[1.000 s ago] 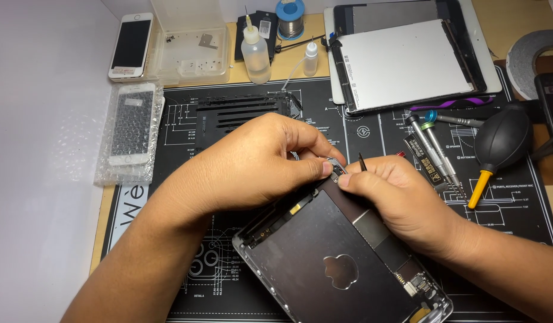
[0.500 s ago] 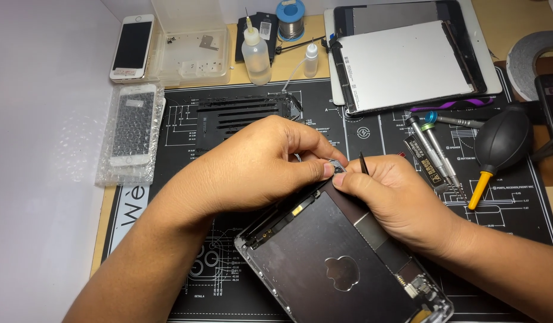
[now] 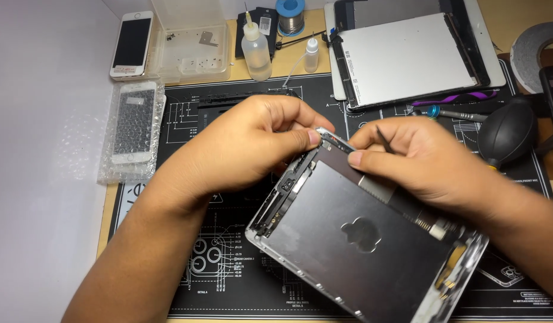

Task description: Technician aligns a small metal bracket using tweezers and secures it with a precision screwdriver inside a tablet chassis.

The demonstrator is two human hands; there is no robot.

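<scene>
Silver tablet shell (image 3: 354,239) pinched by two hands: left hand (image 3: 240,143), right hand (image 3: 420,158)

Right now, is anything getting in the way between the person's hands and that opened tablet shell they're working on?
Nothing visible does. The left hand and the right hand both already rest on the top corner of the tablet shell, fingertips meeting there. The right hand also holds a thin dark tool. The other tools lie off to the side.
</scene>
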